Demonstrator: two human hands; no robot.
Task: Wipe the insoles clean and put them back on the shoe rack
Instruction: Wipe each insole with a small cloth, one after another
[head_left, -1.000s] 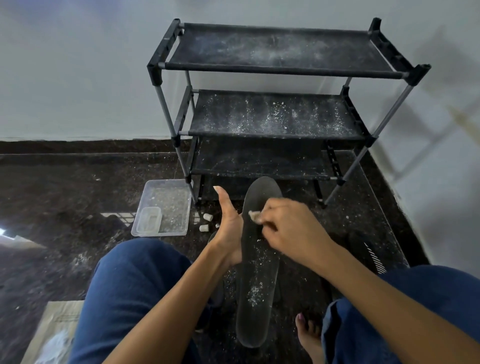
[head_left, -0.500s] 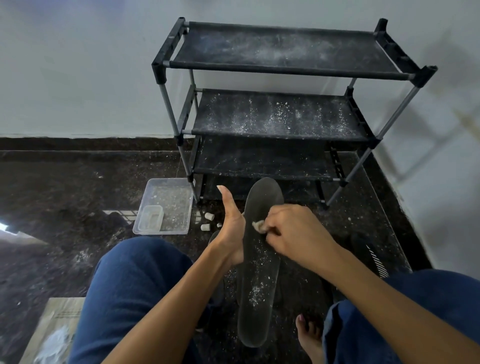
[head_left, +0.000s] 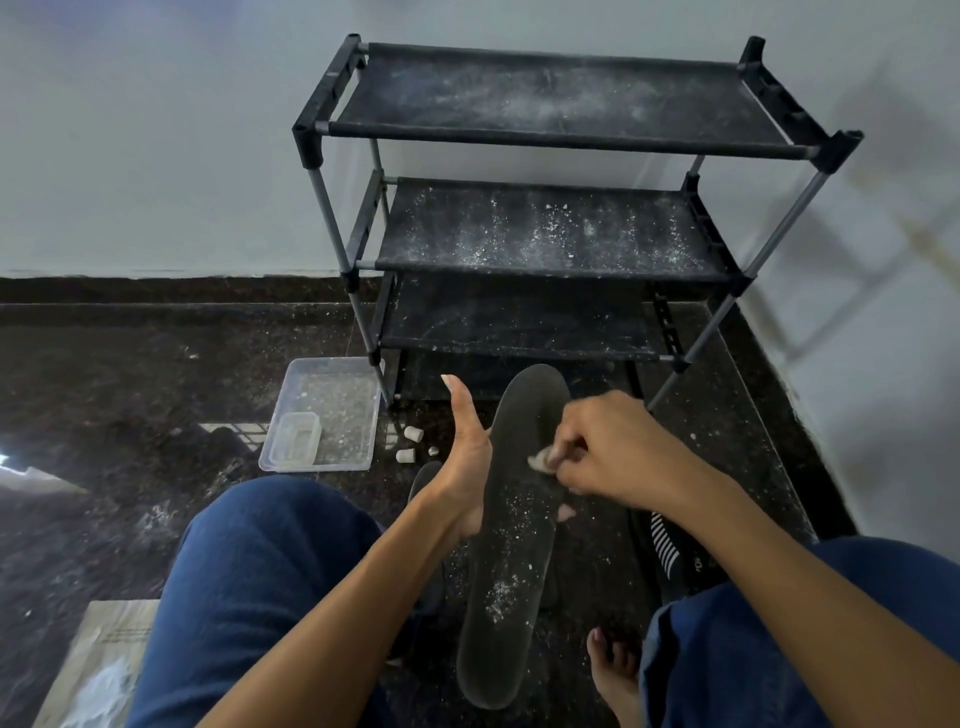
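1. Dark foam or fabric insole (head_left: 511, 545), speckled with white powder, is held lengthwise between the person's knees, toe end toward the shoe rack (head_left: 550, 228). It is raised off the floor, which in my judgement keeps the whole upper face exposed for wiping.
2. Left hand (head_left: 467, 467) supports the insole from its left edge at mid-length. The thumb points straight up and clear. The fingers pass behind the insole; one fingertip appears to show at the right edge, so they seem wrapped under it as a brace against wiping pressure.
3. Right hand (head_left: 608, 449) pinches a small pale wad of wiping material (head_left: 540, 461) between thumb and curled fingers, pressing it on the insole's upper half. The wrist is bent inward, forearm coming from the lower right.
4. Powder lies mostly below the wad, toward the heel; the toe end looks cleaner. Judged: wiping is partly done.
5. All three rack shelves carry white dust and no insoles. Return to the rack is not yet done.
6. A second dark insole (head_left: 426, 483) lies on the floor, just behind the left wrist, mostly hidden.
7. A clear plastic tray (head_left: 332, 410) holding a smaller container (head_left: 296, 439) sits beside the rack's left leg, with small white lumps (head_left: 410, 441) near it.
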